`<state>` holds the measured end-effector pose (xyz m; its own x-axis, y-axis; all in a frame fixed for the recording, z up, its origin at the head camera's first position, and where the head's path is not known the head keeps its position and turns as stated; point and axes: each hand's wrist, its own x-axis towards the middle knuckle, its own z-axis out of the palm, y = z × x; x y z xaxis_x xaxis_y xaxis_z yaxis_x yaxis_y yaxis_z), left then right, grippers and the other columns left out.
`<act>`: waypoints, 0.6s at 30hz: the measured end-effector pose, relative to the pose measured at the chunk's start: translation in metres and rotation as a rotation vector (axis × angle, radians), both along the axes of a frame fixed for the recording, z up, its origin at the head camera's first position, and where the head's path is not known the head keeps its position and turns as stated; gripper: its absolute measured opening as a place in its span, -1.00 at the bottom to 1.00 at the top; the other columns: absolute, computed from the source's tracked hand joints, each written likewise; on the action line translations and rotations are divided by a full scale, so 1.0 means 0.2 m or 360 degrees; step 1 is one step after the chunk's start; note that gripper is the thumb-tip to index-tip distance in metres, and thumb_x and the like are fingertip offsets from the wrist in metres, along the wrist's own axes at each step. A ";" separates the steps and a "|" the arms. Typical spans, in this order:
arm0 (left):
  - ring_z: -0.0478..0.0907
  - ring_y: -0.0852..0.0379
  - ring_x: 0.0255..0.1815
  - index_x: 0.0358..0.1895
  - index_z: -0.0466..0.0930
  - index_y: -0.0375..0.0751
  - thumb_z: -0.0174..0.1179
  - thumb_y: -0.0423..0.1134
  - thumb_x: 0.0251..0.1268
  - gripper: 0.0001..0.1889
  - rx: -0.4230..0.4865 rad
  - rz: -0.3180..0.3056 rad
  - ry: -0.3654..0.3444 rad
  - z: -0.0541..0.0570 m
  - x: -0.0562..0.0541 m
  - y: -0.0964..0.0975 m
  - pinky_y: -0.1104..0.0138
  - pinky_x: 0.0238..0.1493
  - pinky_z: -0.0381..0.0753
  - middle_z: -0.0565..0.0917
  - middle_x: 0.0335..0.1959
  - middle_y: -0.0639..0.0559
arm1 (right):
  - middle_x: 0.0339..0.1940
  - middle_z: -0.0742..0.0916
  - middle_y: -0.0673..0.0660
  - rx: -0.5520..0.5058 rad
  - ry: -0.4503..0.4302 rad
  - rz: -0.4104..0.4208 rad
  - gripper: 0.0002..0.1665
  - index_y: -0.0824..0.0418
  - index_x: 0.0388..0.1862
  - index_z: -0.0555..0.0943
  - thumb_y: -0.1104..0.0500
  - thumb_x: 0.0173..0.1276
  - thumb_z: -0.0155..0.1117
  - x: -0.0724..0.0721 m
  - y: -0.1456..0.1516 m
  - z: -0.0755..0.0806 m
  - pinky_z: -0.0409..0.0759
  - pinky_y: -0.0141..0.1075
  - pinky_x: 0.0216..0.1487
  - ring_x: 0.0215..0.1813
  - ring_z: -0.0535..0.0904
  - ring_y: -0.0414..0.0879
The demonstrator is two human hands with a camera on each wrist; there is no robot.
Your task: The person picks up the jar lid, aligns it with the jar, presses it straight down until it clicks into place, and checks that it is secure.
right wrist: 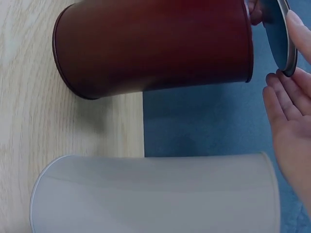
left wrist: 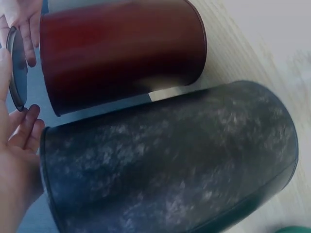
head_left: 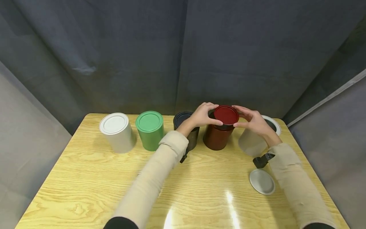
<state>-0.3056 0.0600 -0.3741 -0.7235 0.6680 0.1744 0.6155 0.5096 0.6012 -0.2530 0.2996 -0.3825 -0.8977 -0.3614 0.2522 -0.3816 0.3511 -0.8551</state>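
A dark red lid [head_left: 227,115] is held level above the red can [head_left: 215,138]. My left hand [head_left: 203,114] grips its left edge between thumb and fingers. On the opposite edge, my right hand [head_left: 255,121] holds it the same way. Both wrist views show a gap between the lid [left wrist: 18,68] and the mouth of the can [right wrist: 160,46]. The lid's underside [right wrist: 277,34] looks smooth and metallic. What the red can contains is hidden.
Left of the red can stand a black can [head_left: 193,140], a green can [head_left: 150,130] and a white can [head_left: 117,130], all lidded. At the right stands an uncovered whitish can [head_left: 248,141]. A loose pale lid [head_left: 262,182] lies on the wooden table [head_left: 85,190] near the right forearm.
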 end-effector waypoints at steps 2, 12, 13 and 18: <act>0.28 0.10 0.15 0.29 0.29 -0.23 0.34 0.04 -0.02 -0.21 -0.0019 -0.0003 -0.0010 -0.01 0.00 0.00 0.36 0.11 0.30 0.42 0.16 -0.02 | 0.29 0.35 0.35 0.0029 -0.0026 -0.0014 -0.21 0.36 0.32 0.24 0.42 0.10 0.31 0.00 0.00 -0.01 0.33 -0.55 0.06 0.12 0.44 -0.18; 0.26 0.12 0.16 0.31 0.25 -0.22 0.31 0.05 0.02 -0.21 -0.0096 0.0004 -0.0057 -0.04 -0.01 -0.01 0.37 0.12 0.29 0.40 0.17 -0.01 | 0.29 0.37 0.29 0.0125 -0.0091 -0.0028 -0.20 0.33 0.33 0.24 0.35 0.11 0.33 -0.01 -0.02 -0.01 0.30 -0.58 0.05 0.24 0.32 0.16; 0.25 0.12 0.16 0.31 0.25 -0.22 0.31 0.05 0.02 -0.21 -0.0101 0.0006 -0.0063 -0.04 -0.01 -0.01 0.37 0.13 0.28 0.40 0.18 -0.01 | 0.29 0.37 0.29 0.0134 -0.0091 -0.0019 -0.20 0.35 0.33 0.24 0.35 0.11 0.33 -0.02 -0.02 -0.01 0.31 -0.58 0.04 0.24 0.32 0.16; 0.25 0.11 0.19 0.32 0.23 -0.23 0.30 0.04 0.03 -0.21 -0.0121 0.0003 -0.0081 -0.04 -0.01 -0.01 0.34 0.16 0.26 0.39 0.20 -0.03 | 0.28 0.38 0.31 0.0157 -0.0089 0.0010 -0.20 0.40 0.32 0.23 0.37 0.10 0.33 -0.02 -0.02 -0.01 0.32 -0.59 0.03 0.24 0.32 0.17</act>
